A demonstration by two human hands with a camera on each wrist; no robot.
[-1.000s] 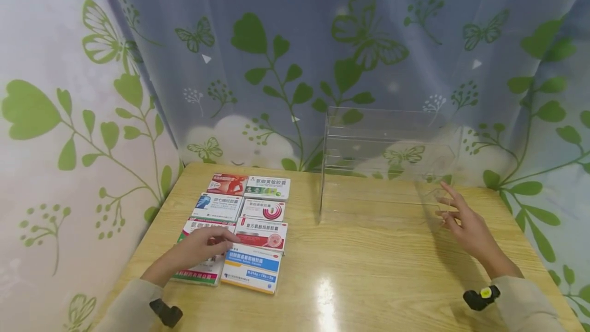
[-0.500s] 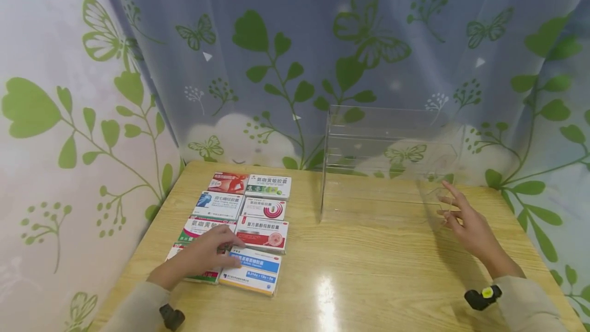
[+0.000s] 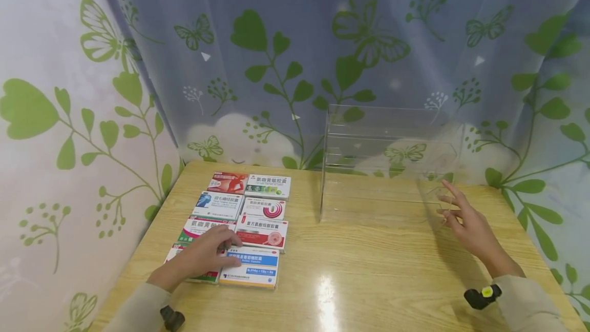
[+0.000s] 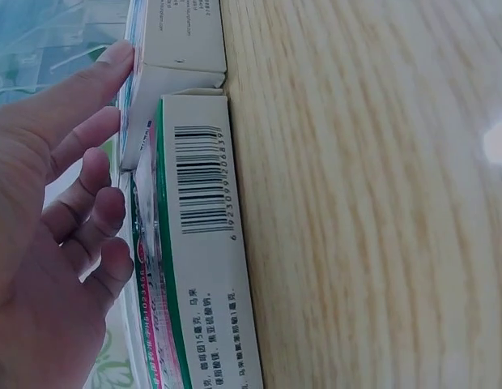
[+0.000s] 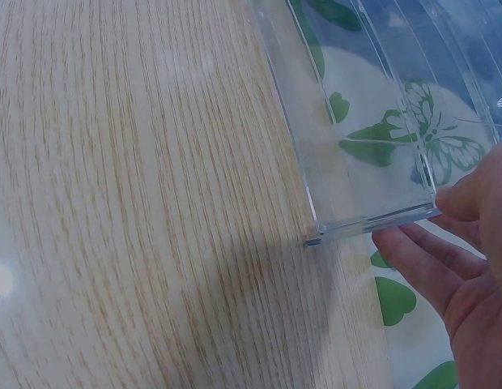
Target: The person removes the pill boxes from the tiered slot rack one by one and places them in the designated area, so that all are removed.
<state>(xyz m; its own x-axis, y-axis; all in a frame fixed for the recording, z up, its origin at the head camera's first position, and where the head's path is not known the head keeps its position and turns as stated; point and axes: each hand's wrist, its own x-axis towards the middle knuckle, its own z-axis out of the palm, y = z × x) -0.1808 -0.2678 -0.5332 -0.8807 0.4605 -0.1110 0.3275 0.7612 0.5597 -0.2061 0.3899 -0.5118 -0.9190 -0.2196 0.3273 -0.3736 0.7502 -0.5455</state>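
Observation:
Several flat medicine boxes lie in two columns on the left of the wooden table [image 3: 369, 270]. My left hand [image 3: 209, 252] rests palm down on the nearest left box [image 3: 200, 276], its fingertips reaching the far-left corner of the blue-and-white box [image 3: 251, 269]. In the left wrist view the left hand [image 4: 65, 211] lies loosely on the box tops, beside a green-edged box with a barcode [image 4: 198, 243]. My right hand [image 3: 458, 214] touches the right front corner of a clear acrylic tiered rack [image 3: 387, 158]. The right wrist view shows its fingers [image 5: 425, 259] against the rack's corner [image 5: 372, 219].
A red-and-white box [image 3: 262, 233], a red swirl box [image 3: 264, 209] and a white-green box [image 3: 268, 187] fill the right column. A leaf-and-butterfly curtain [image 3: 286, 65] hangs close behind and to the left. Bare tabletop lies between the boxes and the rack.
My left hand has slid a little toward me over the near boxes, uncovering the green-topped box behind it. The right hand has stayed at the rack's corner.

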